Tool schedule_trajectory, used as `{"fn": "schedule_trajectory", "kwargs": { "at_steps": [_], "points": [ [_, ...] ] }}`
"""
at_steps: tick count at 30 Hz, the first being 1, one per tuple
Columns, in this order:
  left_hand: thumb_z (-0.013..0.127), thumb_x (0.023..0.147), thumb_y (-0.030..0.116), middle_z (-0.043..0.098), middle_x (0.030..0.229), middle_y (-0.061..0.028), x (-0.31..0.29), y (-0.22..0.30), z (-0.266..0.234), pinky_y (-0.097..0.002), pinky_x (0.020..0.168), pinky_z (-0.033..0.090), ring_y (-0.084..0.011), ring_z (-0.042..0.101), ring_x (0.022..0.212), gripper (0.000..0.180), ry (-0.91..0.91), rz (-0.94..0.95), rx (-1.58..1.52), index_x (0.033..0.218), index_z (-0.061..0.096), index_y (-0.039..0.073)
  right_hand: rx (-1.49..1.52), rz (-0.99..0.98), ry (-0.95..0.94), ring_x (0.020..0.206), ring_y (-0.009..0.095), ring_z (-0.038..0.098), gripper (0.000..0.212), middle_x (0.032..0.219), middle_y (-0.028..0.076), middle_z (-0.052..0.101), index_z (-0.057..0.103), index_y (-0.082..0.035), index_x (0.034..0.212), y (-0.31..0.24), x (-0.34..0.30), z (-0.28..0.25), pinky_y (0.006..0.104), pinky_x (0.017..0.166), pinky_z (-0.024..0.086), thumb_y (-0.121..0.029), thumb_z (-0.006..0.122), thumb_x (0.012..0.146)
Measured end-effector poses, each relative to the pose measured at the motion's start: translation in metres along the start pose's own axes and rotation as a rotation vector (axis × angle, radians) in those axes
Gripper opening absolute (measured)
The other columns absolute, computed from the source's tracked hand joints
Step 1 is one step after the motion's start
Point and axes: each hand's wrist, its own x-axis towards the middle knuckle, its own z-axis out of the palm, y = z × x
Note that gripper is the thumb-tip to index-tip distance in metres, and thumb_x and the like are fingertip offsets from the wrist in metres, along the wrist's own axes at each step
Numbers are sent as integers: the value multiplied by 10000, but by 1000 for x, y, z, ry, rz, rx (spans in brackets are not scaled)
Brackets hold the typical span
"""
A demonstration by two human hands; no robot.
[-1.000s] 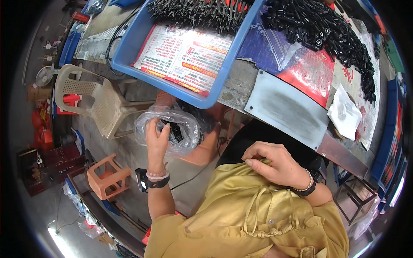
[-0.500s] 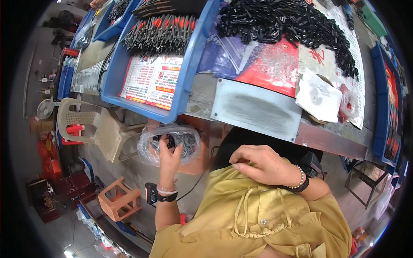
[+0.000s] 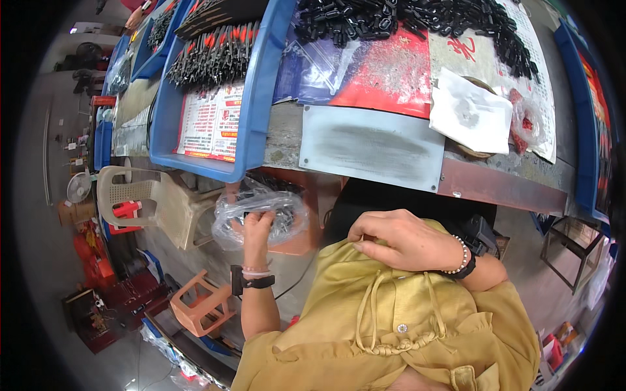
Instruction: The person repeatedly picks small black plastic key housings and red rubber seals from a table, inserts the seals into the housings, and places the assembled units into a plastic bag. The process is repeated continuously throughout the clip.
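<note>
My left hand (image 3: 259,228) is down at the near side of a clear plastic bag (image 3: 293,225), its fingers closed on the crumpled plastic. Dark small parts show through the bag, which rests on an orange-brown stool (image 3: 306,242) below the table edge. What else those fingers may hold is hidden. My right hand (image 3: 407,244) lies against the front of my yellow-green top, with the fingers curled in. Its palm is turned away, so anything inside it cannot be made out.
On the table lie a grey metal plate (image 3: 372,146), a heap of black parts (image 3: 365,19), a white cloth (image 3: 471,112) and a small bag of red bits (image 3: 525,120). A blue bin (image 3: 251,137) holds dark, red-tipped pieces. A beige chair (image 3: 173,205) stands left.
My left hand has gone from spread fingers inside the bag to closed fingers at its near side. The bag's rim has shifted with it. My right hand stays curled at my waist.
</note>
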Motion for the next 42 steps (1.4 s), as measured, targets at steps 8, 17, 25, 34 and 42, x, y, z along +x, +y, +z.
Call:
{"fn": "schedule_trajectory", "kwargs": {
  "at_steps": [8,17,25,34,42],
  "points": [
    [531,917,45,569,963,-8,-4,15,-21,-320,760,527,-169,618,826,99,-5,110,-651,1011,553,62,-12,25,-61,810,324,631,137,913,134,624,579,1,980,2,7,3,373,692,514,-100,578,888],
    [592,900,84,644,927,-82,-15,3,18,-296,737,511,-146,621,843,198,4,207,161,1055,577,-39,-37,79,-91,805,356,607,146,877,161,612,573,10,931,-2,14,5,401,685,494,-127,569,880],
    [610,788,90,597,934,-197,-54,37,42,-464,797,467,-379,578,893,371,246,506,932,1134,570,-36,-56,77,-124,805,371,599,143,873,172,604,563,7,927,-1,20,7,419,690,486,-126,569,875],
    [622,851,17,664,872,-141,-101,131,70,-297,633,503,-211,655,714,127,-201,590,489,967,648,-26,-79,14,7,813,362,610,143,885,159,616,576,2,950,-7,10,-7,412,701,497,-120,566,876],
    [616,852,4,659,895,-127,-91,241,139,-284,647,506,-203,642,726,151,-452,820,300,1000,640,-16,288,73,273,798,130,644,111,896,69,684,627,4,973,-33,-49,-53,260,714,505,-83,606,908]
  ]
}}
